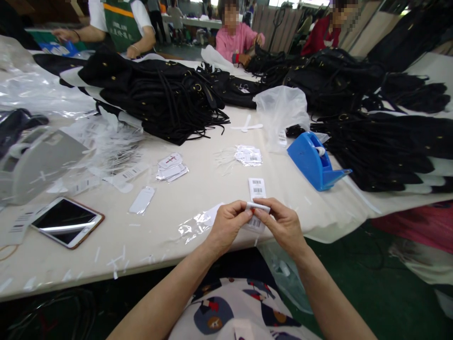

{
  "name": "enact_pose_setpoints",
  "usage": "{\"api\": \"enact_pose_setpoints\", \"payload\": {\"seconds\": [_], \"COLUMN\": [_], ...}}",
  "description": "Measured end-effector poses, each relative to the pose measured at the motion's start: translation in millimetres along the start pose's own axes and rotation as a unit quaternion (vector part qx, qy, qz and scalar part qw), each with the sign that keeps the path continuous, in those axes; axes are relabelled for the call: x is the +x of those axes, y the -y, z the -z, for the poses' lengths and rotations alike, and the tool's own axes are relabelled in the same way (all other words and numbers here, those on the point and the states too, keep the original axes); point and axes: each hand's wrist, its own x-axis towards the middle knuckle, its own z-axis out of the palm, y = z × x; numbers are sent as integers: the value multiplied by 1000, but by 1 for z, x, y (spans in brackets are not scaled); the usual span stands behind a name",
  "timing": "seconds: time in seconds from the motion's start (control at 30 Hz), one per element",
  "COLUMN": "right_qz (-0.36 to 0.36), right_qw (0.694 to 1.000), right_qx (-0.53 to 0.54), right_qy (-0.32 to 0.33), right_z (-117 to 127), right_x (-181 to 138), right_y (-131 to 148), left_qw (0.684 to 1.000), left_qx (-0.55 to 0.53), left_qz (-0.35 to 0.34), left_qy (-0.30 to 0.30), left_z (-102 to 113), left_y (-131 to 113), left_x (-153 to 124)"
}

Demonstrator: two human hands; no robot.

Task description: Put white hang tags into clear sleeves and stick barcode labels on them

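Note:
Near the table's front edge, my left hand (229, 223) and my right hand (285, 224) pinch a small white tag (258, 206) between thumbs and fingertips. A bit of red shows on it between the thumbs. Just beyond my fingers lies a strip of white barcode labels (257, 187); a barcode also shows under my hands, though I cannot tell whether it is part of the same strip. Left of my left hand is a clear plastic piece (196, 224). Farther off rest a pile of barcode tags with white strings (248, 155) and a small stack of white cards (171, 166).
A blue tape dispenser (309, 158) stands to the right, a grey one (38, 163) at the left. A phone (68, 222) lies front left near a single white tag (142, 200). Black bags (141, 89) are heaped behind, with a plastic bag (283, 108). Several people work across the table.

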Motion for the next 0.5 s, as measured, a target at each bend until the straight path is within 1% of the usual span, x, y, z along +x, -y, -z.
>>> {"api": "enact_pose_setpoints", "payload": {"seconds": [0.07,0.17,0.33,0.5], "right_qz": [-2,-25,-48,-68], "right_qw": [1000,999,998,995], "right_qx": [9,25,42,75], "right_qy": [-5,-11,-19,-26], "right_z": [-3,-5,-10,-14], "right_x": [-1,-2,-1,-2], "right_y": [0,2,3,0], "left_qw": [1000,996,974,961], "left_qx": [26,89,210,256], "left_qz": [-4,-22,-78,-105], "left_qy": [-10,-11,-23,-21], "left_z": [1,4,7,8], "left_y": [1,3,2,3], "left_x": [-1,-2,-3,-4]}}
